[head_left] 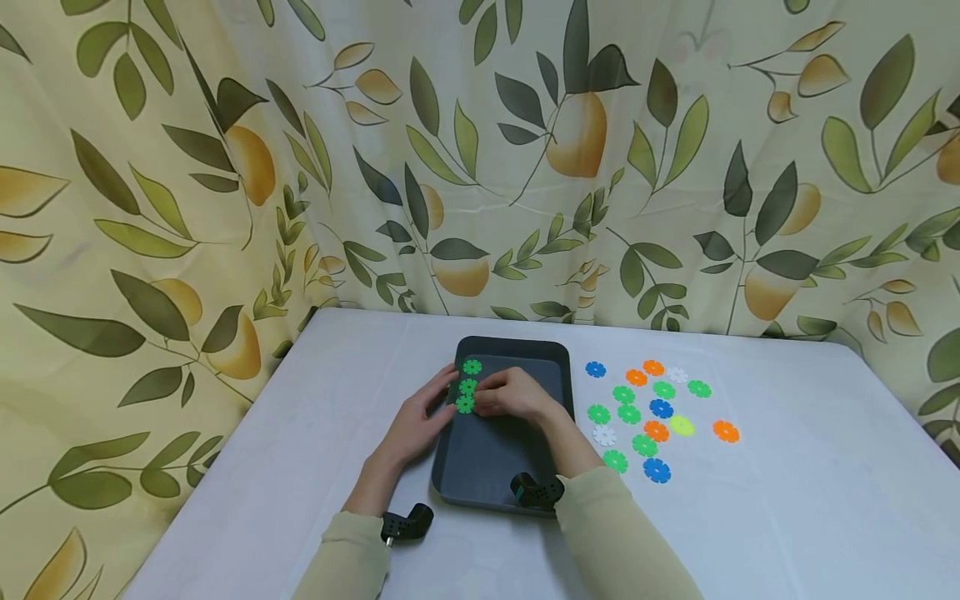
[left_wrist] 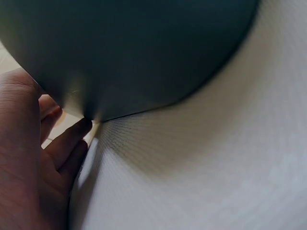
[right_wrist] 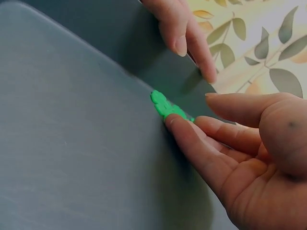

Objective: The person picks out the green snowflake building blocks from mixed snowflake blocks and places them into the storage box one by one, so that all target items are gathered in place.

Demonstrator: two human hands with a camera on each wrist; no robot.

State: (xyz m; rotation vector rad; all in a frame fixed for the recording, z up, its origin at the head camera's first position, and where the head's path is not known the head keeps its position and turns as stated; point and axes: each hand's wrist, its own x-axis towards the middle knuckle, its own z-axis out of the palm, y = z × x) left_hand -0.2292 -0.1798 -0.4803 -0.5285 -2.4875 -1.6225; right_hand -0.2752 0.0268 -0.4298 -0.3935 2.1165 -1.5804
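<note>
White table (head_left: 787,500), dark tray (head_left: 487,467), both hands (head_left: 517,396) touching green discs (head_left: 466,404)

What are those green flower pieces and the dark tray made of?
The green flower pieces look like hard plastic: bright, even colour, thin and flat with neatly notched edges. The dark tray also seems to be plastic, matte grey, with smooth rounded corners and a soft dull sheen in the right wrist view; coated metal cannot be ruled out. The table cover looks like white woven cloth.
</note>
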